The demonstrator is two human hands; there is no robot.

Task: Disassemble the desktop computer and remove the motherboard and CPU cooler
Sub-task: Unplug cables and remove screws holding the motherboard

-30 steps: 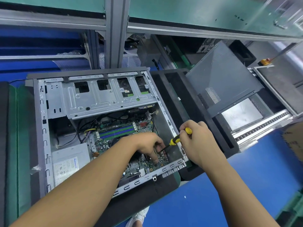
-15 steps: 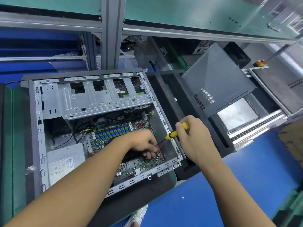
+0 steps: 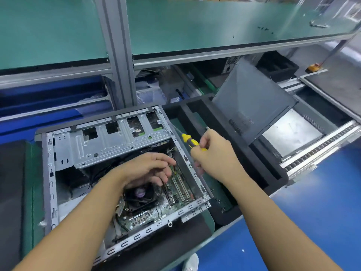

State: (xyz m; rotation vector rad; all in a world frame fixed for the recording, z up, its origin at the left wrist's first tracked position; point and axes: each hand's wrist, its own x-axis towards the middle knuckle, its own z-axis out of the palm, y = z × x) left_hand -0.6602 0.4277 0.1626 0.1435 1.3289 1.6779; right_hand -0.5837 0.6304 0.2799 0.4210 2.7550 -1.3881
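The open desktop case (image 3: 49,182) lies on its side in front of me. Inside it the green motherboard (image 3: 179,188) shows its slots, with the black CPU cooler fan (image 3: 140,194) on it. My left hand (image 3: 148,169) hovers inside the case just above the fan, fingers loosely curled, and I see nothing in it. My right hand (image 3: 214,155) grips a yellow-and-black screwdriver (image 3: 188,139) above the case's right rim, with the shaft pointing up and left, clear of the board.
A metal drive cage (image 3: 109,145) spans the case's far half. The grey side panel (image 3: 254,106) leans at the right over a black foam tray (image 3: 195,114). A conveyor rail (image 3: 320,145) runs further right. An aluminium post (image 3: 117,55) and a green shelf (image 3: 195,26) stand overhead.
My right hand has lifted the screwdriver off the board and up over the case's right rim. My left hand has drawn back from the board's edge, and the cooler fan now shows.
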